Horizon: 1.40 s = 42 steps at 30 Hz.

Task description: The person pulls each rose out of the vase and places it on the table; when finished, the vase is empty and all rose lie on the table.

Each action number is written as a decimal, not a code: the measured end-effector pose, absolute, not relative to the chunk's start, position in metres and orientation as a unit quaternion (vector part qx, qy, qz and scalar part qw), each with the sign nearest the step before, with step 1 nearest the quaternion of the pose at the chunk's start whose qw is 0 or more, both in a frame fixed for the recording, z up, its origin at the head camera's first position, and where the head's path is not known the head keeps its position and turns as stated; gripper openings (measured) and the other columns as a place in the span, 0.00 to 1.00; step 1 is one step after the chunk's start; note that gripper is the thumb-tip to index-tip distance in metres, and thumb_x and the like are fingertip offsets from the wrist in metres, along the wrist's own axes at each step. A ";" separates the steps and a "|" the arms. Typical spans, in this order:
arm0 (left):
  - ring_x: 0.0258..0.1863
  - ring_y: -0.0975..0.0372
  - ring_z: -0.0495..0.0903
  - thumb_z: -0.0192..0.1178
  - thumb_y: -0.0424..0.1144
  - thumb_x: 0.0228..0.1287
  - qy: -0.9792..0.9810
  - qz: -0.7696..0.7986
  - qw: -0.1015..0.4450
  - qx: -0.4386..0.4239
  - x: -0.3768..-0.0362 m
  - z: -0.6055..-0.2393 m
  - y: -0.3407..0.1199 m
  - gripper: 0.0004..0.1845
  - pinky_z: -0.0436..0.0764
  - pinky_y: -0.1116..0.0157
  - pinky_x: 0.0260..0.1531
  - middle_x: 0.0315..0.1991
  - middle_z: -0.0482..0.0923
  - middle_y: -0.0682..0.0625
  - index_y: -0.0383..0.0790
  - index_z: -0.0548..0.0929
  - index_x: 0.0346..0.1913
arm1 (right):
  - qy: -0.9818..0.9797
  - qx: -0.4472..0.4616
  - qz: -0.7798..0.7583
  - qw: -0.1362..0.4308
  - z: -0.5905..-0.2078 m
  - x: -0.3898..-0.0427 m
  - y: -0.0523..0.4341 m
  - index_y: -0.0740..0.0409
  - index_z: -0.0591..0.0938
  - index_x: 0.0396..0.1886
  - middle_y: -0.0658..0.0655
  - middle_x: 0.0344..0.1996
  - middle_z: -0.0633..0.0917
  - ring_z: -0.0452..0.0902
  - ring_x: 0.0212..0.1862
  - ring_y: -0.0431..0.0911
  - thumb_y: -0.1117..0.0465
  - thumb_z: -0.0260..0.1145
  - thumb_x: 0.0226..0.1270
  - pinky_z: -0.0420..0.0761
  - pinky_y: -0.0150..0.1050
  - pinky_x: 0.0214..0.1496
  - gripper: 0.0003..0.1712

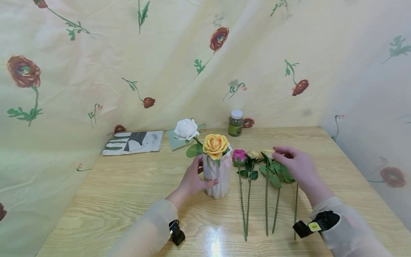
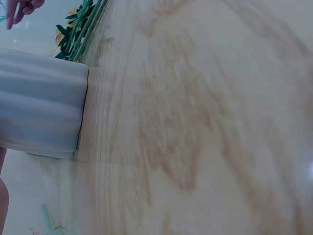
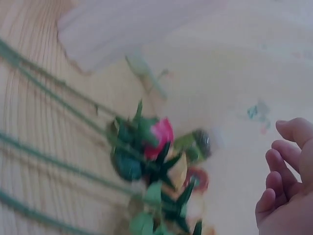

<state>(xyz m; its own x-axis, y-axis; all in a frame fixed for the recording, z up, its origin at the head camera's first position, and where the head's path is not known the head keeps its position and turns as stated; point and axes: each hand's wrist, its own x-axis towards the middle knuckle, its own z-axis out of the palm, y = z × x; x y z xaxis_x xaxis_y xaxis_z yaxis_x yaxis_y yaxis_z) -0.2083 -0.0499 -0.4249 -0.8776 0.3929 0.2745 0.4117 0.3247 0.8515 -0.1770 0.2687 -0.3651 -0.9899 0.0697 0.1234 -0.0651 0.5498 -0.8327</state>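
Observation:
A pale ribbed vase (image 1: 218,180) stands upright on the table, holding a yellow rose (image 1: 216,146) and a white rose (image 1: 186,129). My left hand (image 1: 196,176) grips the vase from its left side, thumb across the front; the left wrist view shows the vase's lower wall (image 2: 41,105) close up. Over the flowers at the right hovers my right hand (image 1: 297,164), its fingers loosely bent and holding nothing in the right wrist view. Below and left of it lie a pink rose (image 1: 239,156), some cream-yellow roses (image 1: 253,155) and green leaves (image 1: 275,173), their stems pointing toward me.
A lidded glass jar (image 1: 236,124) stands at the back of the wooden table (image 1: 135,189). Back left are a printed cloth pouch (image 1: 133,142) and a light green booklet (image 1: 177,140), partly hidden by the white rose. Flower-patterned sheeting (image 1: 179,64) hangs behind.

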 end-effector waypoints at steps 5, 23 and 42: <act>0.48 0.59 0.69 0.68 0.49 0.39 -0.810 -0.528 0.020 -0.253 -0.208 -0.426 -0.050 0.45 0.71 0.62 0.48 0.47 0.66 0.50 0.42 0.55 0.60 | -0.870 0.044 0.486 0.070 -0.352 -0.175 0.250 0.54 0.73 0.53 0.54 0.40 0.75 0.70 0.39 0.46 0.45 0.57 0.57 0.74 0.33 0.33 0.27; 0.47 0.61 0.69 0.68 0.50 0.39 -0.808 -0.525 0.025 -0.266 -0.209 -0.426 -0.051 0.43 0.71 0.64 0.47 0.47 0.66 0.50 0.42 0.57 0.58 | -0.816 0.180 0.548 0.032 -0.311 -0.166 0.167 0.55 0.78 0.44 0.56 0.33 0.79 0.73 0.32 0.50 0.53 0.64 0.53 0.78 0.38 0.31 0.19; 0.47 0.56 0.68 0.67 0.50 0.41 -0.793 -0.541 0.034 -0.277 -0.208 -0.428 -0.051 0.42 0.71 0.59 0.47 0.47 0.65 0.51 0.44 0.57 0.58 | -0.844 0.191 0.496 0.072 -0.296 -0.161 0.133 0.46 0.82 0.33 0.48 0.28 0.75 0.62 0.22 0.46 0.56 0.64 0.53 0.66 0.34 0.21 0.06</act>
<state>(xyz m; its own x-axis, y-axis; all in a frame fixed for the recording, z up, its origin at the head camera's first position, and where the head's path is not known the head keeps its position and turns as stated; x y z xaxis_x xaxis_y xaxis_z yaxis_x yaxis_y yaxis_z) -0.2084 -0.0515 -0.4276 -0.8438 0.4040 0.3532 0.4765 0.2611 0.8395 -0.1612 0.1335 -0.2963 -0.9168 -0.2511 0.3104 -0.3934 0.4350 -0.8100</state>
